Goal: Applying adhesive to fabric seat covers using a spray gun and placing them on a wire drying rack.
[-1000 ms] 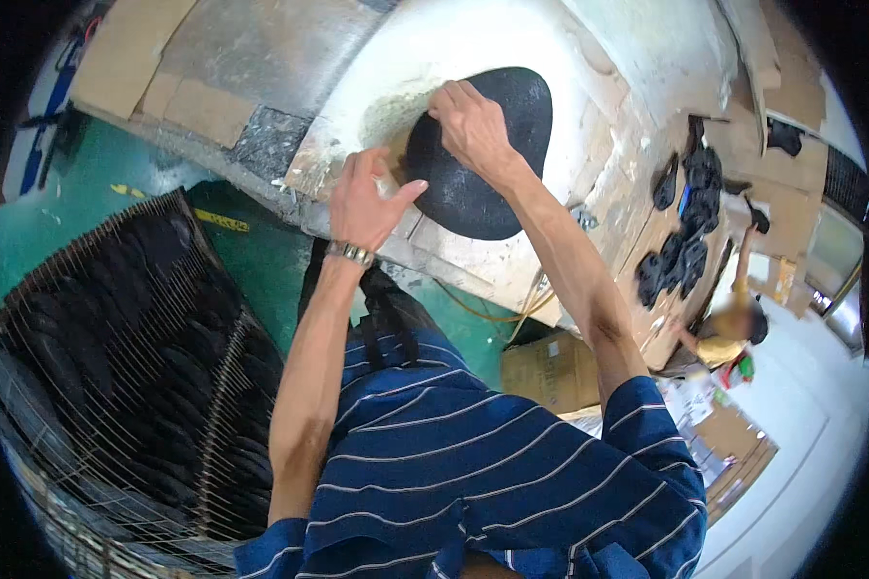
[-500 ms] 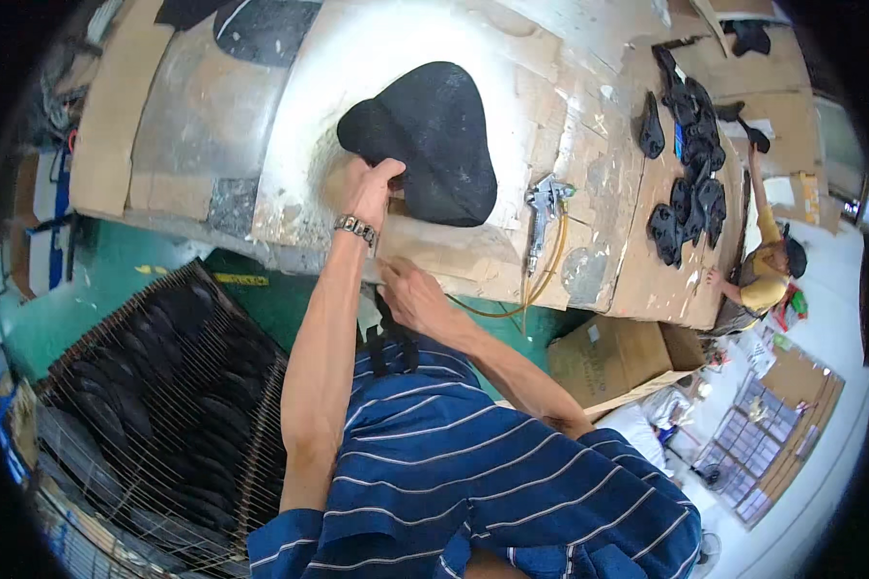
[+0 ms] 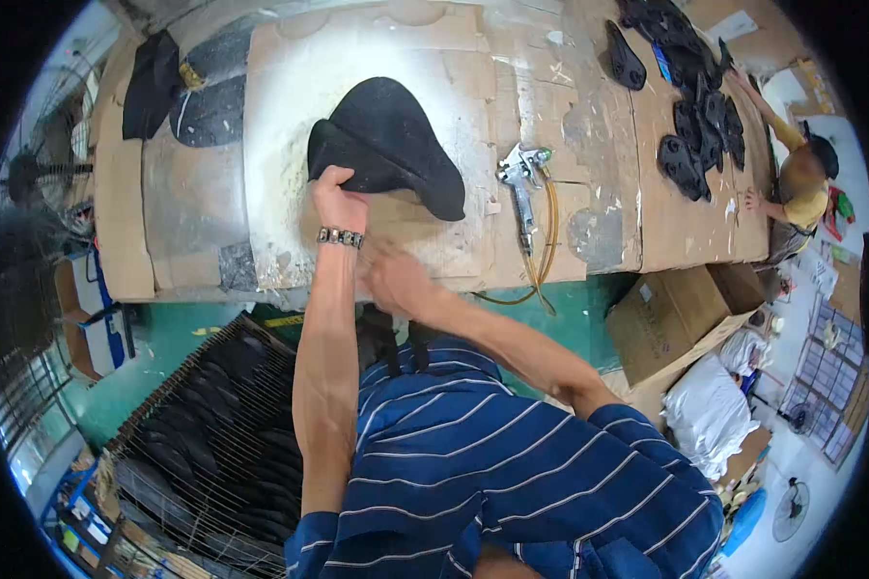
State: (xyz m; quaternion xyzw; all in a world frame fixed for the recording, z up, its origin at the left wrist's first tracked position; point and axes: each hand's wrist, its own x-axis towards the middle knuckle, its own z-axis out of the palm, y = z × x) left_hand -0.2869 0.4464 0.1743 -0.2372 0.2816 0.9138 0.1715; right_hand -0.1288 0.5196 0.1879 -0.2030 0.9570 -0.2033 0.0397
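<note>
gripping the lower-left edge of the black saddle-shaped piece [image 3: 388,150] at upper centre, your left hand [image 3: 338,205] is pinching it, its long axis running down-right, while your blurred right hand [image 3: 396,280] is hovering below, grip unclear.

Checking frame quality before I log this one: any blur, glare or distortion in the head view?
Head view: right hand smeared by motion; left hand on the black pad sharp; bright glare washes out the cardboard beside the pad; fisheye bends the table edge.
</note>
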